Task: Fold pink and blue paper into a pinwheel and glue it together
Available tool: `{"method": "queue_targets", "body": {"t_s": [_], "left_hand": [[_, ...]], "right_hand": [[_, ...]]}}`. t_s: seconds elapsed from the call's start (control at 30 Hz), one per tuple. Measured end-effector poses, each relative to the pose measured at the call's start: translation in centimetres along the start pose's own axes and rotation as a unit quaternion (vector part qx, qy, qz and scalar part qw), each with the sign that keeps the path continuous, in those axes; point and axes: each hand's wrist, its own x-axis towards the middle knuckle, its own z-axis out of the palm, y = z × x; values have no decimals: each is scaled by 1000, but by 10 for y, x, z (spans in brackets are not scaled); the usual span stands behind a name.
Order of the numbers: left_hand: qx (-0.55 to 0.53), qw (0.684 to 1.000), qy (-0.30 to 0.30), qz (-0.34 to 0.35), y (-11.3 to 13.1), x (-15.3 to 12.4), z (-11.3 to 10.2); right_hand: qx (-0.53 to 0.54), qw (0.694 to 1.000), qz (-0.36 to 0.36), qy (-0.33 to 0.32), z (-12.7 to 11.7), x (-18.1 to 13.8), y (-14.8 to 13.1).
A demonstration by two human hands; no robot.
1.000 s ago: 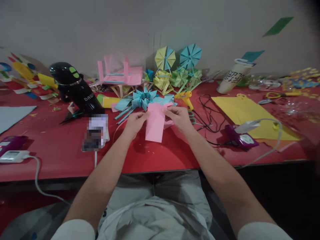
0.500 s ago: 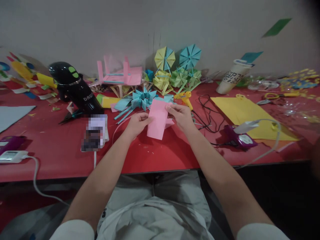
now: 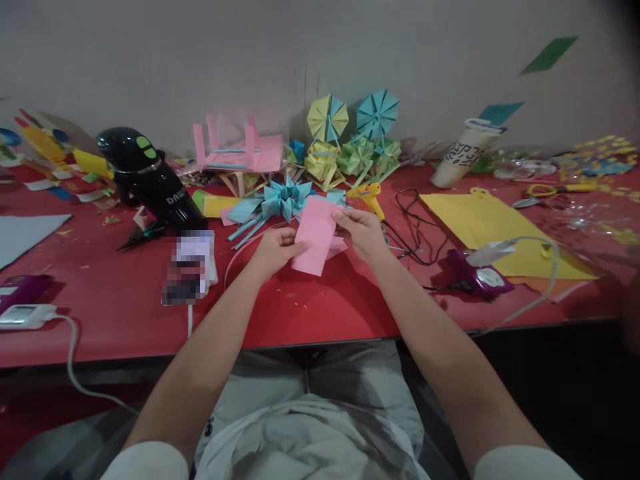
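Note:
A folded pink paper sheet is held just above the red table between both hands. My left hand pinches its left edge near the lower half. My right hand grips its upper right edge, fingers closed on the paper. Right behind the sheet lies a blue folded paper star with loose blue strips.
A black bottle-like device lies at the left, a blurred card beside it. A yellow glue gun, black cord, purple gadget and yellow sheet are at the right. Paper pinwheels and a pink paper frame stand by the wall.
The pink sheet has been turned and raised slightly, its top edge tilting to the right, and both hands have shifted a little with it.

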Motion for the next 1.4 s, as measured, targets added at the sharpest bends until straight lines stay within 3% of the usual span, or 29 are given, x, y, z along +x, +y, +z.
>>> {"method": "queue_targets", "body": {"t_s": [0.2, 0.57, 0.83, 1.03, 1.13, 1.23, 1.3, 1.4], "left_hand": [[42, 998, 44, -11, -1, 1, -1], [82, 994, 73, 0, 4, 1, -3], [74, 997, -2, 2, 1, 3, -8], [-37, 997, 15, -60, 7, -1, -8], [-87, 993, 32, -70, 12, -1, -9], [-129, 987, 43, -87, 17, 0, -12], [-159, 981, 56, -93, 19, 1, -14], [-205, 970, 73, -112, 22, 4, -17]], "right_hand": [[-18, 1000, 13, -5, -2, 2, 0], [-11, 998, 50, -25, -4, 2, 0], [8, 998, 53, 18, -5, 4, 1], [-18, 998, 45, 37, -9, 10, 8], [-67, 997, -8, 47, -10, 10, 6], [-144, 980, -130, 42, -11, 5, -2], [-210, 958, -193, -22, -10, 1, -8], [-286, 928, -217, -98, -6, -5, -7]]}}
